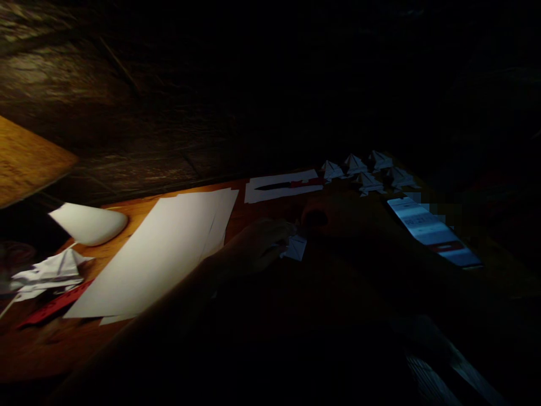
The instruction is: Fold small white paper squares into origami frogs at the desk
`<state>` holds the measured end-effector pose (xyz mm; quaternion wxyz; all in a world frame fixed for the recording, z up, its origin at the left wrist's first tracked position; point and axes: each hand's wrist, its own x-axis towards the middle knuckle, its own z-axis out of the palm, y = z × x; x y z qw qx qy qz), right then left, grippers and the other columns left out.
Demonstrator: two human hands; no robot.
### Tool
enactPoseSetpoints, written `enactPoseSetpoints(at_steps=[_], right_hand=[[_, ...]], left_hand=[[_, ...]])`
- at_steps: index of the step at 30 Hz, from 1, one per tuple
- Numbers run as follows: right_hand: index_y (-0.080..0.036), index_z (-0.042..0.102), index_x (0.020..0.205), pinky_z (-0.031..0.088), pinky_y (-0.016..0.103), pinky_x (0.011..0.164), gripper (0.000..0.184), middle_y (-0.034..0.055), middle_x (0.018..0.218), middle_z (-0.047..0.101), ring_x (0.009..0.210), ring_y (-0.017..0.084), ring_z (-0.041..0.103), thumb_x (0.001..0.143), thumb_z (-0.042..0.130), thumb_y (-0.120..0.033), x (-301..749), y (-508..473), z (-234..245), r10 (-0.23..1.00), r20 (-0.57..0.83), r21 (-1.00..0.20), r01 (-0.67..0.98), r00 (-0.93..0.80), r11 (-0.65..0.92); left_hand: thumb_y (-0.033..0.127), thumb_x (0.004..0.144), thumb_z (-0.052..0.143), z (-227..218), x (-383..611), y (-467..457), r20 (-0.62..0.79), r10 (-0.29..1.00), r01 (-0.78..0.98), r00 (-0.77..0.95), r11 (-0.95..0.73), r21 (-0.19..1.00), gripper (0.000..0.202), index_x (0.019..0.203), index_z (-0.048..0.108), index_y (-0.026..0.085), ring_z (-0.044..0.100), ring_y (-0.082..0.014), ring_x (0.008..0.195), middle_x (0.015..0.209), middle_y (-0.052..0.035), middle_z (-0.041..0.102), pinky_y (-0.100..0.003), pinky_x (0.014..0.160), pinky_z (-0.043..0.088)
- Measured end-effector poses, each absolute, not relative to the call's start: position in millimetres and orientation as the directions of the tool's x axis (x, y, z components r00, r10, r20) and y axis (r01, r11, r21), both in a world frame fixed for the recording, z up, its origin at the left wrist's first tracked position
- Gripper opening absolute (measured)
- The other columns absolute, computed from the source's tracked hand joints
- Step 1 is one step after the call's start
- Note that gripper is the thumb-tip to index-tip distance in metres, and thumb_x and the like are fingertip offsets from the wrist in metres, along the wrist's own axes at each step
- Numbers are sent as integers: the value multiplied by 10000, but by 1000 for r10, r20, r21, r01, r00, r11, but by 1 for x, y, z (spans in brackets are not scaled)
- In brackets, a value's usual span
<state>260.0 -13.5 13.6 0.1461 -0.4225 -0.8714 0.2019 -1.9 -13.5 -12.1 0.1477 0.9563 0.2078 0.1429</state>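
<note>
The scene is very dark. My left hand rests on the wooden table with its fingers curled onto a small folded white paper piece. My right hand lies just right of that piece, deep in shadow, and its fingertips seem to press on the same paper. A stack of blank white sheets lies to the left of my left hand.
Several small folded paper figures stand at the far right of the table. A lit phone lies beside them. A knife rests on a white sheet behind. A white lamp shade, crumpled paper and a red strip sit at left.
</note>
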Motion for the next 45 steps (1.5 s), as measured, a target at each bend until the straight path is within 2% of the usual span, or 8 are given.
enactPoseSetpoints(at_steps=[6, 9, 15, 20, 26, 33, 40, 45], right_hand=[[-221, 783, 988, 446, 293, 739, 155, 59, 1077, 758, 860, 191, 665, 861, 694, -228, 255, -19, 17, 797, 84, -453, 690, -598, 565], [-210, 758, 985, 456, 291, 752, 157, 51, 1057, 752, 868, 184, 667, 853, 673, -197, 253, -16, 8, 778, 123, -485, 646, -616, 589], [-190, 736, 955, 461, 291, 738, 127, 66, 1031, 739, 857, 180, 657, 843, 675, -186, 253, -12, -2, 780, 125, -504, 638, -613, 583], [-197, 733, 918, 451, 288, 716, 90, 53, 986, 731, 827, 170, 652, 861, 670, -228, 254, -11, -5, 772, 147, -498, 628, -619, 599], [-200, 742, 946, 444, 291, 705, 123, 52, 1000, 739, 826, 175, 651, 840, 682, -222, 255, -12, -2, 772, 139, -473, 644, -620, 602], [-202, 750, 996, 459, 310, 741, 188, 50, 1017, 744, 869, 196, 665, 820, 698, -240, 254, -10, -11, 789, 144, -534, 624, -597, 570], [-212, 719, 920, 454, 289, 761, 96, 31, 998, 713, 883, 166, 644, 847, 667, -176, 255, -6, -11, 688, 165, -601, 481, -707, 638], [-218, 720, 884, 446, 271, 734, 146, 13, 957, 716, 838, 149, 640, 835, 648, -101, 258, -7, -5, 676, 152, -621, 463, -721, 633]], left_hand=[[197, 941, 563, -8, -1, -11, 202, 429, 351, 880, -876, 331, 237, 1177, 575, 199, 617, -255, 1134, 1235, -96, 654, -439, 959, 500], [188, 915, 576, -8, -1, -10, 227, 403, 320, 887, -889, 329, 292, 1206, 551, 206, 616, -240, 1125, 1220, -86, 646, -421, 955, 495], [182, 940, 532, -10, 0, -9, 218, 383, 320, 898, -907, 275, 216, 1155, 555, 188, 605, -246, 1160, 1273, -111, 621, -417, 975, 487], [205, 934, 555, -9, -1, -7, 216, 393, 312, 894, -891, 330, 266, 1200, 571, 207, 620, -237, 1154, 1257, -89, 649, -424, 975, 488], [224, 980, 545, -9, -2, -6, 218, 380, 297, 899, -894, 335, 217, 1189, 601, 220, 626, -230, 1148, 1262, -83, 654, -415, 969, 500], [197, 963, 551, -7, -1, -7, 200, 390, 310, 899, -888, 339, 272, 1225, 619, 221, 616, -226, 1179, 1254, -75, 652, -396, 1008, 496], [183, 959, 567, -7, -2, -7, 196, 399, 324, 896, -887, 328, 262, 1205, 641, 233, 623, -213, 1156, 1256, -61, 656, -383, 1012, 503], [204, 964, 580, -9, -3, -7, 204, 386, 319, 899, -900, 299, 219, 1170, 654, 216, 626, -212, 1112, 1221, -72, 651, -363, 956, 513]])
